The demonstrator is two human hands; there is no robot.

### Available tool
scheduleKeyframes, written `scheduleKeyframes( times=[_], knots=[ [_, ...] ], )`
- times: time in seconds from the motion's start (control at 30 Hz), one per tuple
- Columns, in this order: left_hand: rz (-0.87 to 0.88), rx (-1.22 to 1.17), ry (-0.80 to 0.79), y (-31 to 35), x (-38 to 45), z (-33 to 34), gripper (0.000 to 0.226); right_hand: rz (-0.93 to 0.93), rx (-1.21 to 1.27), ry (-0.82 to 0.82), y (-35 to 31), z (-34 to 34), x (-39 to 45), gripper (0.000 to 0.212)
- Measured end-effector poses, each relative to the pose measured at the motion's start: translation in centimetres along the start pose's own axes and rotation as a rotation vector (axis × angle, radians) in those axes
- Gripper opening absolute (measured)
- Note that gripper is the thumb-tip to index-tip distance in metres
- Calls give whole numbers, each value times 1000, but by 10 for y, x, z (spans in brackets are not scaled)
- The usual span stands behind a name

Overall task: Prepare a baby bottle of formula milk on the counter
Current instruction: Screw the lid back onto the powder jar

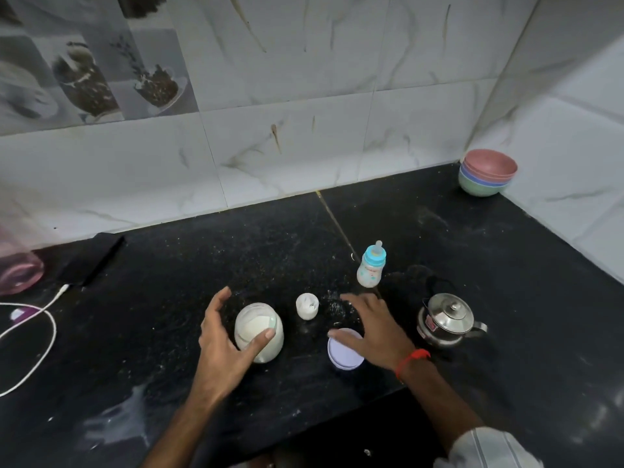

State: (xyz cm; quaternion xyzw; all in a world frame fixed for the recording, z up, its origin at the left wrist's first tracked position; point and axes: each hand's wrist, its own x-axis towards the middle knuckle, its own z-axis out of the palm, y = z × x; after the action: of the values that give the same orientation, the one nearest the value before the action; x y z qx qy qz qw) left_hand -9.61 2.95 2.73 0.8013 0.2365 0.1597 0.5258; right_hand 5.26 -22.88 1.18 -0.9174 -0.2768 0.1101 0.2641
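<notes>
black stone counter [236, 251] runs into a corner of white marbled tiles, with spilt powder [332, 307] speckling it near the middle. one open jar [259, 332] of white powder stands at the front, and the left hand [224, 346] cups it loosely: thumb against the jar's near side, fingers spread and arched round its far side without closing on it. one lilac lid [344, 354] lies flat just right of the jar. the right hand [374, 327] hovers over it, fingers straight and spread, thumb tip at the lid's rim; whether it actually touches cannot be told. a red thread [412, 362] circles that wrist. one small white cup [307, 306] sits between the two hands, a little further back. one baby bottle [371, 266], blue collar and teat on, milky white inside, stands upright behind the right hand, apart from it. one steel kettle [446, 320] with its lid on stands right of that hand. four bowls [488, 177] are stacked in the far corner. at the left edge are one pink container [18, 268], one dark phone [91, 258], and one white cable [30, 332] looping from it.
</notes>
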Motion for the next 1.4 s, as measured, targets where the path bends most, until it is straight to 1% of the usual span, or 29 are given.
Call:
scheduleKeyframes(
  times=[0.07,0.1,0.17,0.23,0.3,0.37,0.43,0.5,0.53,0.6,0.63,0.67,0.7,0.77,0.83,0.87,0.93,1.03,1.1,1.13,1.2,1.23,1.3,1.4],
  knots=[
    [-23,26,-29,-16,-2,3,123,45,-124,-132,0,12,-7,98],
    [-40,45,-52,-22,-2,4,126,65,-171,-185,0,19,-9,101],
    [-79,64,-102,-31,-2,7,134,88,-246,-247,0,30,-11,99],
    [-92,69,-145,-39,0,10,138,96,-287,-232,2,37,-13,90],
    [-76,77,-164,-43,2,14,132,106,-275,-207,5,39,-14,84],
    [-47,84,-157,-45,6,17,119,116,-163,-171,5,40,-17,83],
    [-5,87,-145,-44,8,17,106,139,22,-78,2,36,-22,79],
    [39,65,-124,-40,7,18,100,144,158,26,-6,29,-25,72],
    [63,48,-111,-37,5,18,97,153,274,83,-11,25,-26,67],
    [118,26,-93,-29,1,21,95,176,637,208,-26,13,-27,55],
    [146,22,-105,-23,1,23,95,151,824,256,-33,7,-28,50],
    [173,27,-132,-17,1,26,95,103,954,276,-39,1,-28,46],
    [202,35,-168,-11,2,30,97,45,1019,270,-45,-3,-29,43],
    [251,46,-230,-2,4,37,99,-59,1026,248,-55,-8,-32,41],
    [281,66,-254,7,6,41,100,-99,959,310,-60,-16,-34,37],
    [301,86,-265,10,6,42,100,-101,954,363,-59,-21,-34,35],
    [336,123,-302,15,5,45,101,-99,1021,450,-58,-29,-35,31],
    [290,96,-299,22,2,57,101,3,1109,504,-60,-26,-34,29],
    [259,71,-281,24,0,67,100,114,1272,552,-61,-17,-33,22],
    [266,76,-278,24,0,70,100,162,1412,584,-61,-17,-31,19],
    [289,102,-283,27,1,74,101,208,1677,603,-60,-25,-28,17],
    [297,115,-294,27,1,75,103,207,1725,583,-60,-30,-27,17],
    [319,140,-325,30,1,79,104,153,1676,516,-65,-35,-25,17],
    [348,142,-360,36,-1,85,106,78,1382,514,-68,-31,-23,9]
  ],
)
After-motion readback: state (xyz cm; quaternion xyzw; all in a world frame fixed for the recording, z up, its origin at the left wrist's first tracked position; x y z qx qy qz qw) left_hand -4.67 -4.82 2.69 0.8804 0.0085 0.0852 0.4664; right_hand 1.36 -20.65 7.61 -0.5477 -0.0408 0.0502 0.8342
